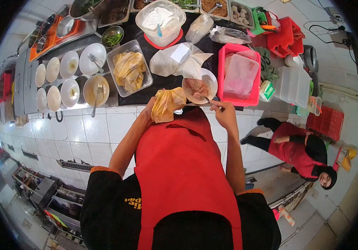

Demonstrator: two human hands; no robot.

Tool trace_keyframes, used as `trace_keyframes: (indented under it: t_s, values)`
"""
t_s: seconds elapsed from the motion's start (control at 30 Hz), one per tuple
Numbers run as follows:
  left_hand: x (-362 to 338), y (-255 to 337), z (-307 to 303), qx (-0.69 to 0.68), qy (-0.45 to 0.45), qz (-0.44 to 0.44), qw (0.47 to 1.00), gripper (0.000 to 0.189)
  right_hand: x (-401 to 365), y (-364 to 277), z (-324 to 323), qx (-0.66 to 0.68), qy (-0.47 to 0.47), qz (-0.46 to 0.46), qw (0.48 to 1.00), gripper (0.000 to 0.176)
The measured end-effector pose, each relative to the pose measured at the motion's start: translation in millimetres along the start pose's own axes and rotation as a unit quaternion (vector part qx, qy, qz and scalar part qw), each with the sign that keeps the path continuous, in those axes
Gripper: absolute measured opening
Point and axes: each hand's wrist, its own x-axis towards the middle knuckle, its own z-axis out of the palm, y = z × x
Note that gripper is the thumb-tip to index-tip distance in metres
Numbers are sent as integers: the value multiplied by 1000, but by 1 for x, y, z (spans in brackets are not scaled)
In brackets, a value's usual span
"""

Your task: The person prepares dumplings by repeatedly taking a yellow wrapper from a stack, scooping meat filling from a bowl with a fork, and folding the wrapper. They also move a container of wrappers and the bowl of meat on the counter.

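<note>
My left hand [150,109] holds a stack of yellow dough wrappers [167,105] in front of the red apron; its fingers are partly hidden behind them. My right hand [224,113] is closed around the handle of a utensil [206,99], whose end reaches into a white bowl [213,83] of pinkish minced filling [197,86]. More yellow wrappers [129,71] lie in a clear tray [146,81] to the left. Behind the bowl is white paper [166,61].
White bowls [69,64] stand in rows at left. A pink tub [250,100] sits right of the filling, and a flour tub [161,36] behind. Ingredient trays [215,10] line the back. Another person [297,146] in a red apron is at the right.
</note>
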Motion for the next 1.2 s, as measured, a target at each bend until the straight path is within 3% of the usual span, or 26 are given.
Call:
trace_keyframes:
  t_s: [0.07,0.1,0.13,0.17,0.2,0.27,0.3,0.4,0.47,0.53,0.6,0.63,0.67,0.7,0.73,0.77,0.8,0.87,0.93,0.97,1.03,1.17,1.2]
  values:
    - [-6,4,9,3,-23,-5,1000,60,2,-15,-13,198,-115,71,971,23]
    - [-8,3,14,0,-43,1,999,60,1,-19,-5,314,-113,16,943,24]
    - [-11,2,28,-4,-65,6,998,59,2,-25,2,315,-111,15,942,24]
    - [-17,3,50,83,-15,38,996,59,5,-31,10,333,-110,-16,936,24]
    - [-13,2,53,84,-16,39,996,59,7,-37,17,350,-109,-47,929,24]
    - [-7,2,73,-45,-122,25,991,52,13,-45,31,344,-106,-53,931,23]
    - [-11,-1,92,48,1,75,996,60,16,-48,35,362,-93,-76,924,23]
    - [-15,3,110,87,36,109,990,60,17,-84,26,379,-52,-121,916,18]
    - [-11,5,108,105,36,145,983,59,22,-92,25,270,62,-242,930,15]
    - [-2,7,100,123,35,182,975,57,18,-102,26,271,33,-208,939,16]
    - [10,12,76,42,-160,167,972,55,6,-120,27,274,1,-171,946,18]
    - [35,19,34,-56,-348,120,928,58,-1,-135,22,258,-46,-165,951,25]
    - [42,17,19,-54,-349,121,928,58,-7,-150,12,241,-92,-159,953,31]
    - [47,17,10,-110,-238,122,957,61,-11,-163,-4,235,-152,-144,949,32]
    - [49,18,8,-166,-122,121,971,64,-9,-160,-5,235,-153,-146,949,32]
    - [26,16,41,-89,-256,148,951,70,-6,-155,-5,271,-110,-211,933,28]
    - [18,20,61,-88,-257,151,950,70,-3,-149,-6,306,-67,-274,909,26]
    - [8,25,84,-142,-218,104,960,74,2,-141,-25,301,-38,-277,912,27]
    - [3,23,88,-104,-191,138,966,73,-2,-146,-52,239,29,-188,952,27]
    - [2,22,86,-136,-213,127,959,71,3,-143,-52,238,28,-191,952,27]
    - [2,22,88,-169,-245,104,949,69,15,-130,-47,139,111,-275,945,27]
    - [-2,20,95,-152,-235,120,952,70,17,-120,-35,175,93,-238,951,25]
    - [-2,18,94,-150,-186,152,959,71,17,-119,-35,175,94,-239,951,25]
